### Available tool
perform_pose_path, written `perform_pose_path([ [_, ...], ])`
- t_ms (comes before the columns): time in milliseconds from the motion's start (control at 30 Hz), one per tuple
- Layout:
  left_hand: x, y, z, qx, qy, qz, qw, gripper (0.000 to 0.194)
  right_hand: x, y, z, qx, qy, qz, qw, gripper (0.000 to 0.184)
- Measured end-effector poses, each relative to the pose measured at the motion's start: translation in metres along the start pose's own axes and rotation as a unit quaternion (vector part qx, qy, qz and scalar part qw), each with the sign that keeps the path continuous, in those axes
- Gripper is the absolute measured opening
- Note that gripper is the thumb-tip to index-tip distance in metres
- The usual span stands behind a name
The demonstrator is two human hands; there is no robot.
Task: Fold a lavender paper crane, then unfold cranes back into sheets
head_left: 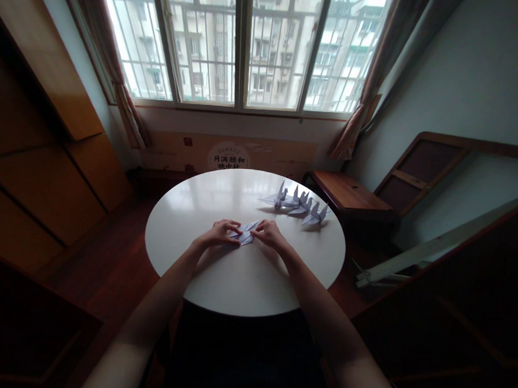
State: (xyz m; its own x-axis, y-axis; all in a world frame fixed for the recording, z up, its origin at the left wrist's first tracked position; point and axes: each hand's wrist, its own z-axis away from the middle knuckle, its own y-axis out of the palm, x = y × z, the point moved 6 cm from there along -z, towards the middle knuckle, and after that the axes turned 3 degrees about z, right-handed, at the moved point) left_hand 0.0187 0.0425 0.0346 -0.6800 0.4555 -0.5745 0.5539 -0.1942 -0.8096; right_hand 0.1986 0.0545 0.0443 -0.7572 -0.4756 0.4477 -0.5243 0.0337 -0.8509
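Note:
A partly folded sheet of pale lilac paper (245, 235) lies low over the middle of the round white table (246, 280). My left hand (221, 232) grips its left side, the thumb at the near edge and the fingers curled over the far one. On the opposite side, my right hand (269, 233) pinches the paper's right edge between thumb and fingertips. Several folded paper cranes (302, 203) of the same colour stand grouped at the table's back right, beyond my right hand.
Past the table's right edge stands a wooden chair (350, 192) with its seat near the tabletop. A printed cardboard panel (170, 146) leans below the barred window (214, 52). Wooden cabinets (38, 182) line the left wall.

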Motion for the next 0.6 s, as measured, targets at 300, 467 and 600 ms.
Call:
perform_pose_path([
  [300, -0.0015, -0.0031, 0.0006, 0.016, 0.001, 0.049, 0.999, 0.034, -0.0090, -0.0035, 0.0017, 0.001, 0.076, 0.022, 0.997, 0.032],
  [467, 0.0002, -0.0028, 0.0007, 0.014, 0.014, 0.044, 0.999, 0.034, -0.0078, -0.0034, 0.0026, 0.013, 0.088, 0.026, 0.996, 0.029],
  [600, 0.0031, -0.0008, 0.0005, 0.012, 0.014, 0.024, 1.000, 0.038, -0.0058, -0.0047, 0.0028, 0.005, 0.075, 0.014, 0.997, 0.027],
])
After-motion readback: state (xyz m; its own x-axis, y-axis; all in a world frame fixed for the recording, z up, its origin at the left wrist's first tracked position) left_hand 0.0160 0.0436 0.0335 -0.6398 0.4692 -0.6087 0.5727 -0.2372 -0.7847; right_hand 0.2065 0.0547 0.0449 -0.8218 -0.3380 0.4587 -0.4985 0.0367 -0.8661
